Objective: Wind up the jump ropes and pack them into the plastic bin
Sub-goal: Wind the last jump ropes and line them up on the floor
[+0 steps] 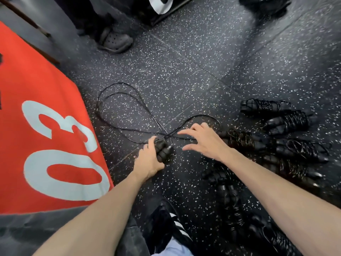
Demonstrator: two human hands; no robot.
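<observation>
Your left hand point(150, 159) curls its fingers around the paired black handles point(163, 151) of a jump rope, holding them just above the speckled black floor point(184, 71). The loose rope point(118, 109) runs out from the handles in long loops across the floor, toward the red mat point(36, 126) printed with "03". Your right hand point(203, 139) hovers over the point where the loops cross, fingers spread and slightly bent, gripping nothing. To your right, a cluster of wound ropes point(287, 137) lies on the floor, each coiled tightly around its own handles, some touching, some blurred near the lower edge. No bin shows in this view, so you cannot tell what it holds. A striped black shoe point(169, 224) sits below your arms; a grey clog point(116, 41) stands at the top.
</observation>
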